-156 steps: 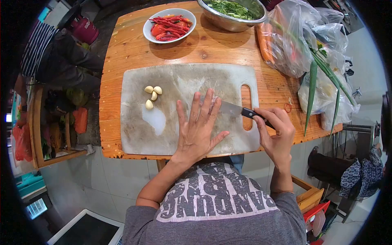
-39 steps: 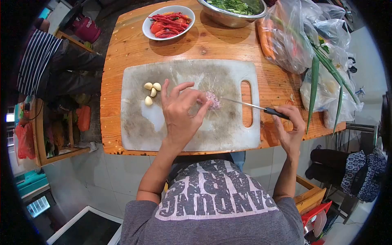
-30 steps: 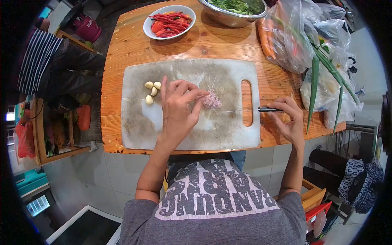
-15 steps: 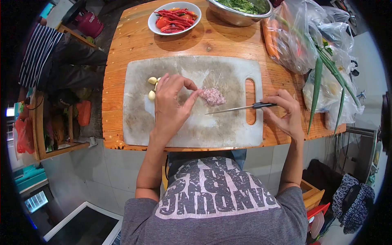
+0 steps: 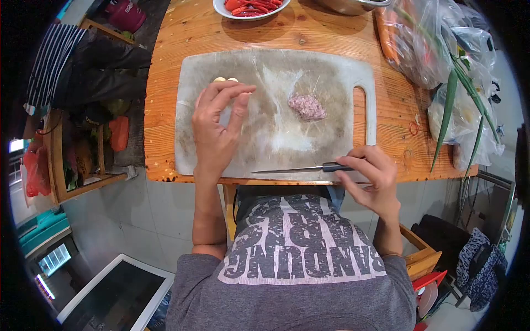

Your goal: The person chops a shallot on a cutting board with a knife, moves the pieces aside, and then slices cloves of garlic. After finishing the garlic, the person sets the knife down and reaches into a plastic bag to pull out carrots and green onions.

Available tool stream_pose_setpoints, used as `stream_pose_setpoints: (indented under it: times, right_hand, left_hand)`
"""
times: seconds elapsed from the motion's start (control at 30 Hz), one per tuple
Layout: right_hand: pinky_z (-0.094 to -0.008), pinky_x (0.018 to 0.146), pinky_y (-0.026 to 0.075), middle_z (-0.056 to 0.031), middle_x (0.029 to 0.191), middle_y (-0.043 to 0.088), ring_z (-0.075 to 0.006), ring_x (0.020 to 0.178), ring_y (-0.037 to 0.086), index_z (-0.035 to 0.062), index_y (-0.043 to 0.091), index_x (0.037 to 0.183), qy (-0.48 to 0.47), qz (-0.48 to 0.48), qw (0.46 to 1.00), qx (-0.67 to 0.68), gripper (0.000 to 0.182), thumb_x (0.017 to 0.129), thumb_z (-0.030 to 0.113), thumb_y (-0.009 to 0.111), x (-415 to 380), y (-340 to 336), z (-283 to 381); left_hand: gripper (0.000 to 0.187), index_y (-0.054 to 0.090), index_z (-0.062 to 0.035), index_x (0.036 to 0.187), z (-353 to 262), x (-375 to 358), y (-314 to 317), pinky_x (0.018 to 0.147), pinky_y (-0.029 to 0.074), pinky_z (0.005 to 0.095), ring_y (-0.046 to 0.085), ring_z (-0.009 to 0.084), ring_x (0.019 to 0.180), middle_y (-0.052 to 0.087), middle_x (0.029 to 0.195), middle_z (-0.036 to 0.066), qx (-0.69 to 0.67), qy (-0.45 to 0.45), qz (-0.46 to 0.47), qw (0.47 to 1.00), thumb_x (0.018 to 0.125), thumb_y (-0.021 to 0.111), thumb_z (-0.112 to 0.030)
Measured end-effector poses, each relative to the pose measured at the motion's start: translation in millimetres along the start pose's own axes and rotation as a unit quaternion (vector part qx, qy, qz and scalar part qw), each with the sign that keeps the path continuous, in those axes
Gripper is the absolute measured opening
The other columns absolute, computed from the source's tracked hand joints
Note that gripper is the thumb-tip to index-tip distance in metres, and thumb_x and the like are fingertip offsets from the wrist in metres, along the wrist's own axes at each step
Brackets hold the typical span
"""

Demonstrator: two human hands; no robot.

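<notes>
My left hand is over the left part of the white cutting board, its fingers curved and the thumb a little apart from them, with nothing visible between them. Peeled garlic cloves show just behind its fingers, partly hidden. My right hand holds the black handle of a knife at the board's front right. The blade points left along the front edge. A small pile of chopped pinkish shallot sits right of the board's middle, touched by neither hand.
A bowl of red chillies and a metal bowl stand at the table's far side. Plastic bags with carrots and green onions lie at the right. Another person stands at the left.
My left hand has moved away from the chopped shallot towards the left. My right hand has brought the knife nearer to the board's front edge. The view has shifted.
</notes>
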State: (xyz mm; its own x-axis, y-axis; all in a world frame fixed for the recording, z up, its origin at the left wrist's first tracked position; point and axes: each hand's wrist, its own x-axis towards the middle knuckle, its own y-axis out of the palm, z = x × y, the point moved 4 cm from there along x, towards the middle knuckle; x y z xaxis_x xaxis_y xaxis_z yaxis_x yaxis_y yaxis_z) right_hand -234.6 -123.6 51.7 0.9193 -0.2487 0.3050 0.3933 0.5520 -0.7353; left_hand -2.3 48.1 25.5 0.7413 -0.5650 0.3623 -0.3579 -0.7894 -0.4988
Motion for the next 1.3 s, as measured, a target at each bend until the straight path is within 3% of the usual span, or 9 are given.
stream_pose_setpoints:
  times: [0.1,0.33,0.57,0.67,0.8,1.0,1.1,1.17,1.3]
  right_hand:
    - [-0.0348,0.064,0.049,-0.0064,0.087,0.067,-0.0236,0.076,0.064,0.007,0.075,0.097,0.0,-0.003,0.999,-0.042,0.026,0.071,0.006,0.082,2.7,9.0,8.3]
    - [-0.0348,0.068,0.051,-0.0089,0.09,0.068,-0.0249,0.079,0.065,0.0041,0.075,0.099,0.059,-0.126,0.979,-0.148,0.028,0.072,0.002,0.082,-6.6,-18.6,-8.1]
    - [-0.0348,0.07,0.052,-0.0132,0.095,0.067,-0.0272,0.083,0.066,0.0016,0.074,0.101,0.142,-0.194,0.968,-0.07,0.025,0.077,-0.001,0.079,-23.1,-35.1,-24.1]
    - [-0.0362,0.077,0.051,-0.013,0.099,0.067,-0.0283,0.088,0.066,0.0022,0.072,0.102,0.116,-0.209,0.968,-0.082,0.023,0.079,0.0,0.077,-8.7,-46.9,-36.6]
    - [-0.0398,0.088,0.046,-0.0118,0.1,0.067,-0.0294,0.098,0.063,0.0049,0.071,0.101,0.094,-0.162,0.978,-0.09,0.021,0.081,0.003,0.076,17.5,-35.7,-71.7]
    - [-0.0386,0.083,0.044,-0.0104,0.098,0.067,-0.0291,0.092,0.061,0.0053,0.071,0.1,0.026,-0.102,0.987,-0.118,0.022,0.079,0.003,0.077,45.5,-25.1,-83.6]
    - [-0.0383,0.083,0.045,-0.0107,0.098,0.066,-0.029,0.093,0.061,0.0053,0.071,0.1,0.009,-0.1,0.987,-0.128,0.022,0.079,0.003,0.076,44.9,-34.8,-79.0]
    - [-0.038,0.083,0.045,-0.0109,0.098,0.066,-0.0289,0.093,0.061,0.0053,0.071,0.1,0.021,-0.122,0.985,-0.123,0.022,0.079,0.003,0.076,41.9,-41.6,-82.5]
    - [-0.0381,0.084,0.046,-0.0115,0.1,0.067,-0.0288,0.095,0.062,0.0031,0.071,0.101,0.084,-0.133,0.982,-0.108,0.021,0.08,0.002,0.076,30.0,-42.3,-89.4]
  left_hand:
    - [0.015,0.077,-0.0078,0.103,4.5,-3.0,-7.9,0.093,0.049,0.0364,0.065,0.0235,0.101,0.069,0.104,0.007,-0.013,0.003,-0.02,1.0,0.095,0.069,-0.018]
    - [0.016,0.076,-0.0061,0.107,0.7,-10.6,-13.3,0.089,0.051,0.0346,0.066,0.0228,0.103,0.069,0.107,0.009,-0.013,-0.005,-0.034,0.999,0.095,0.068,-0.013]
    - [0.02,0.074,-0.0071,0.111,-11.5,-14.4,7.1,0.093,0.05,0.0363,0.065,0.0252,0.105,0.068,0.111,0.01,-0.026,0.004,0.015,1.0,0.093,0.066,-0.005]
    - [0.025,0.073,-0.008,0.113,-16.9,-13.9,10.0,0.095,0.049,0.0375,0.064,0.0268,0.107,0.068,0.112,0.01,-0.004,0.024,0.001,1.0,0.09,0.066,-0.003]
    - [0.028,0.072,-0.0076,0.115,-11.8,-15.9,6.0,0.095,0.049,0.0386,0.064,0.0281,0.107,0.068,0.113,0.01,0.041,0.057,-0.048,0.996,0.088,0.066,0.0]
    - [0.032,0.072,-0.0075,0.117,-0.3,-32.9,-14.8,0.099,0.047,0.0399,0.063,0.0265,0.109,0.067,0.116,0.011,0.046,0.003,-0.063,0.997,0.087,0.064,0.003]
    - [0.034,0.069,-0.0062,0.126,4.3,-42.0,-17.8,0.104,0.045,0.0384,0.062,0.0252,0.116,0.066,0.122,0.014,-0.015,-0.064,-0.023,0.998,0.094,0.06,-0.001]
    - [0.038,0.061,-0.0023,0.136,-1.7,-44.2,-9.8,0.109,0.042,0.0394,0.058,0.0267,0.125,0.061,0.134,0.017,-0.176,-0.128,0.017,0.976,0.1,0.051,-0.013]
    - [0.063,0.037,0.0033,0.153,-20.4,-40.5,15.7,0.116,0.036,0.0427,0.046,0.0298,0.14,0.045,0.153,0.024,-0.45,-0.214,0.133,0.857,0.108,0.032,-0.04]
